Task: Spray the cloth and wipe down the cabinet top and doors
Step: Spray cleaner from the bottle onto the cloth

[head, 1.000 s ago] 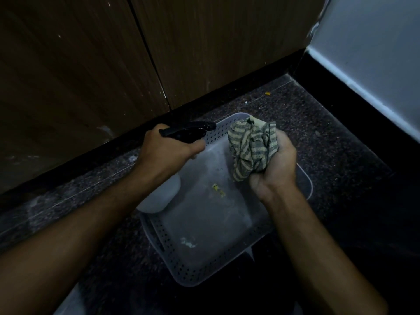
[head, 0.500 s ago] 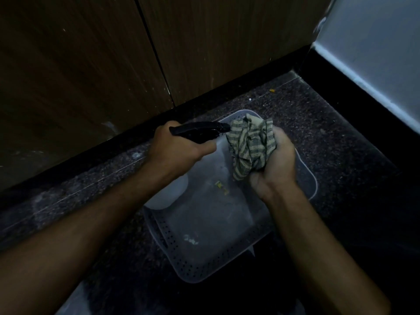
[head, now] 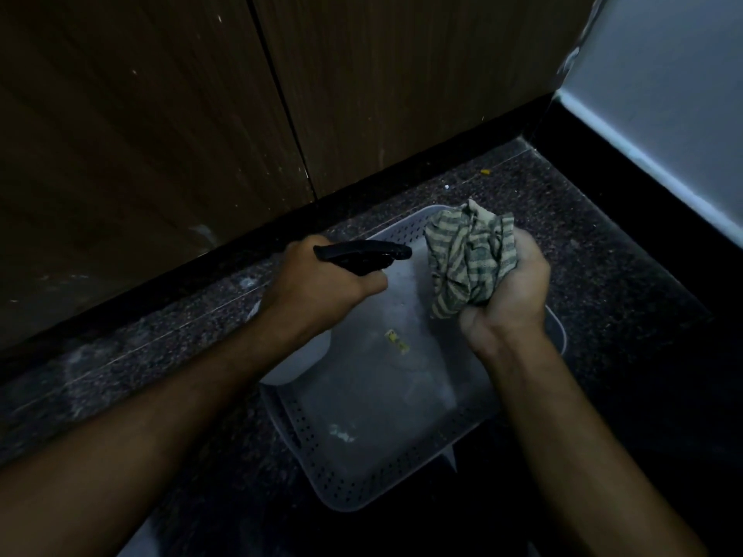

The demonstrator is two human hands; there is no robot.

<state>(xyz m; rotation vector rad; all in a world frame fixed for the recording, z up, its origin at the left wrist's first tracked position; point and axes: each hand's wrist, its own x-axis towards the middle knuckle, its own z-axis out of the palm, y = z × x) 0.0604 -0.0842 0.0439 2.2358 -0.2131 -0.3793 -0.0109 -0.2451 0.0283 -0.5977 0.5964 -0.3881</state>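
A dimly lit corner is seen from above. A dark speckled stone counter (head: 583, 243) runs along the foot of two brown wood-grain cabinet doors (head: 382, 86), which are parted by a thin vertical seam and edged below by a black strip. To the right, a pale grey wall (head: 663, 94) is met by a black border at its base.

A light grey plastic basket (head: 362, 482) with perforated walls is set on the counter, close to the near edge. Small pale and yellowish scraps are seen on its floor.

Both bare forearms are stretched out over the basket. The left hand (head: 317, 283) is clenched around the neck of a spray bottle (head: 362, 255); its black trigger head is pointed to the right, and the white body is seen below the wrist, over the basket's left rim. The bottle is held slightly tilted. Whether the trigger is being squeezed cannot be told.

The right hand (head: 508, 299) is closed around a crumpled cloth (head: 468, 257), striped in green and beige. The cloth is bunched into a ball above the palm, held up over the far right part of the basket. The bottle's nozzle is aimed at the cloth and lies just beside it, a small gap being left between them.

A tiny orange speck (head: 485, 171) is seen on the counter near the corner.
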